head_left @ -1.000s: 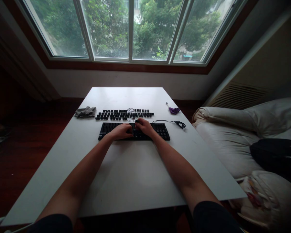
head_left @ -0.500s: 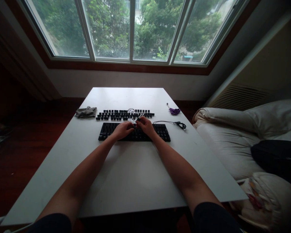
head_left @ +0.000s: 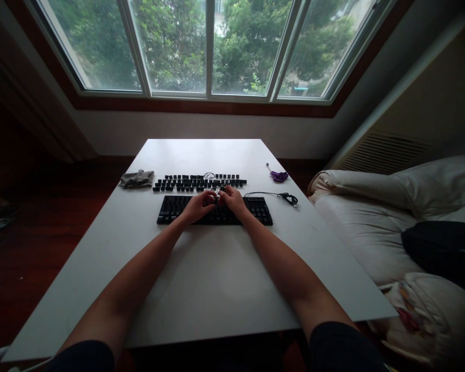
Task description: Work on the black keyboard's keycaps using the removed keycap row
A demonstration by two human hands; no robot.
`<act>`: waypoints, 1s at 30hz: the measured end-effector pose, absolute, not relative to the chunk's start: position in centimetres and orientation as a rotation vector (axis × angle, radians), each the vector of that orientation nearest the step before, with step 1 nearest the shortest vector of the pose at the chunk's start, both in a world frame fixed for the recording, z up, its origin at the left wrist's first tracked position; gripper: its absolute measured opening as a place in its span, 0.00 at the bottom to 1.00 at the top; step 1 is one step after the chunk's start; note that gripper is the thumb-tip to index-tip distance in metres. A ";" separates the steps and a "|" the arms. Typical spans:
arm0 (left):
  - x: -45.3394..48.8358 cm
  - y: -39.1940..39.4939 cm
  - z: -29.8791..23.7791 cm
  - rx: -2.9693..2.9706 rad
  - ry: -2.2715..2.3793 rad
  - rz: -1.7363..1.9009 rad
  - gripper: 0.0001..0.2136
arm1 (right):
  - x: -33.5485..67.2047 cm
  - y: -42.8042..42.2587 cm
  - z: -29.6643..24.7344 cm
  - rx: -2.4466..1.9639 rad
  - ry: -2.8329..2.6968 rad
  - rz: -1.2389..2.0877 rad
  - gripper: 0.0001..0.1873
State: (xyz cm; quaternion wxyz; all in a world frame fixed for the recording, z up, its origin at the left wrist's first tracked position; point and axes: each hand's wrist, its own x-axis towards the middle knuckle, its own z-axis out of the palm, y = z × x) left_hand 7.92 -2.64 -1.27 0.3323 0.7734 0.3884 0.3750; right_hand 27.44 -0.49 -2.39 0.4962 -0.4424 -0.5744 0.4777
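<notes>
A black keyboard (head_left: pixel 170 209) lies on the white table (head_left: pixel 201 289), partly covered by my hands. My left hand (head_left: pixel 199 205) is over its middle, fingers curled and pinched together. My right hand (head_left: pixel 232 200) meets it from the right, thumb and fingertips closed on a small dark piece with thin pale wire about it. The fingertips of both hands nearly touch. Whatever the left fingers pinch is too small and dark to make out. Just beyond the keyboard, loose black keycaps (head_left: pixel 196 183) stand in several rows, with a pale wire loop (head_left: pixel 208 176) among them.
A grey cloth (head_left: pixel 137 179) lies at the table's left edge. On the right are a purple cloth or brush-like bundle (head_left: pixel 279 177) with a thin stick, and the keyboard's coiled cable (head_left: pixel 289 198). A pale sofa (head_left: pixel 356 227) stands to the right, and a window (head_left: pixel 240 51) is ahead.
My left fingers have lifted a little and closed in towards the right fingertips. The pale wire between the hands shows less now. The keyboard and keycap rows stay in place.
</notes>
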 end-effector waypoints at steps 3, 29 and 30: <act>8.1 -2.9 -1.2 2.091 1.020 0.982 0.18 | 27.6 -0.4 -2.4 -1.067 -1.392 1.178 0.21; 9.4 -5.0 3.2 2.111 0.949 1.193 0.11 | 27.5 -0.6 -2.3 -1.069 -1.334 1.231 0.20; 9.6 -5.3 3.7 2.104 0.924 1.221 0.12 | 27.5 -0.6 -2.3 -1.068 -1.331 1.230 0.20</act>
